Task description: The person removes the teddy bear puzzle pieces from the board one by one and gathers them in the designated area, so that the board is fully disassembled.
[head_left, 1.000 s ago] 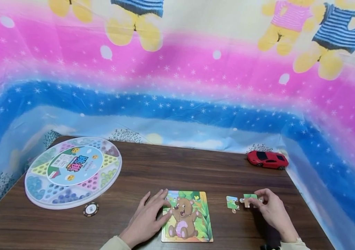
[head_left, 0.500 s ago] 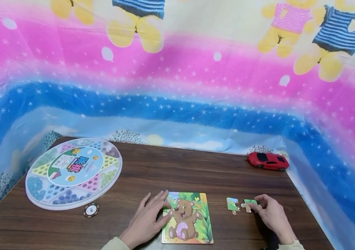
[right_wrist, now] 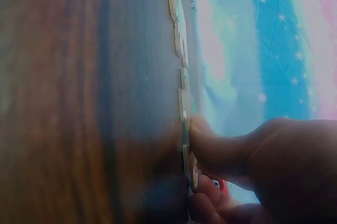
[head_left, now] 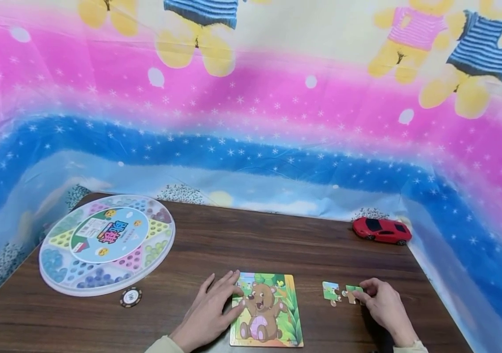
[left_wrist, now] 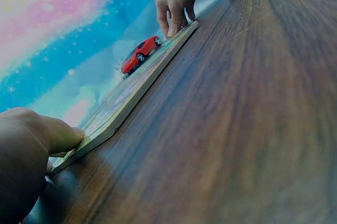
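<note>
Head view shows a printed cloth (head_left: 251, 132) hanging behind the dark wooden surface (head_left: 251, 245). At the far left lies a round game board (head_left: 108, 236); front and centre is the square bear puzzle (head_left: 266, 310). The left hand (head_left: 208, 309) rests over the puzzle's left edge, fingers spread and thumb on the picture, as it did a second ago. The right hand (head_left: 385, 304) has narrowed fingers holding a loose piece by its right end, out to the puzzle's right; a red car (head_left: 382, 231) sits well beyond. Since then the held piece (head_left: 353, 294) has shifted slightly toward the person, while the other loose piece (head_left: 331, 291) has stayed put. They lie just beside each other, apparently not interlocked; whether their tabs touch I cannot tell.
</note>
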A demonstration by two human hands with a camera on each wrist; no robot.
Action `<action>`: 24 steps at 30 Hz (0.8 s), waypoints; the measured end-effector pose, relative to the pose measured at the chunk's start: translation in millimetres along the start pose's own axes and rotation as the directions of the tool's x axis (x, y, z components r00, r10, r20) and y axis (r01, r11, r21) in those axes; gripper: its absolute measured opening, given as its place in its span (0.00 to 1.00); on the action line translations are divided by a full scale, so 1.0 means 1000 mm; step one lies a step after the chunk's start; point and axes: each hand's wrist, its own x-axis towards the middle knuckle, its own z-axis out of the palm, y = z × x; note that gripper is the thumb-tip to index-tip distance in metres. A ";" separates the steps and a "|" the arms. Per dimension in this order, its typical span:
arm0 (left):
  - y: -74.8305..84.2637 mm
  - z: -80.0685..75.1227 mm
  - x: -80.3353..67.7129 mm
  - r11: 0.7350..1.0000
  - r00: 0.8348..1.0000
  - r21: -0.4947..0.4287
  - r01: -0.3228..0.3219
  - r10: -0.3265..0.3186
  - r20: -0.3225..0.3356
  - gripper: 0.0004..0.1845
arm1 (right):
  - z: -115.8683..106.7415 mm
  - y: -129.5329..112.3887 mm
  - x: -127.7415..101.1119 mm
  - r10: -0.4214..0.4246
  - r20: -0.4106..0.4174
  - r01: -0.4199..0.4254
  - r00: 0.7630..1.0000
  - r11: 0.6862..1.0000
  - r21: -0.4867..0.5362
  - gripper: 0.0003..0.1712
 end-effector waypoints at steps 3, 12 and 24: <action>0.000 0.000 0.001 1.000 1.000 -0.001 0.005 -0.005 0.005 0.11 | 0.000 0.000 0.000 -0.001 -0.005 0.001 1.000 1.000 0.011 0.18; 0.000 -0.001 0.001 1.000 1.000 -0.011 0.017 -0.017 0.018 0.11 | 0.002 -0.014 -0.005 -0.132 -0.118 0.120 0.984 0.987 -0.102 0.14; 0.001 -0.003 0.000 1.000 1.000 -0.025 0.006 -0.006 0.017 0.10 | 0.028 -0.074 -0.018 -0.280 -0.113 0.286 0.953 0.957 0.045 0.05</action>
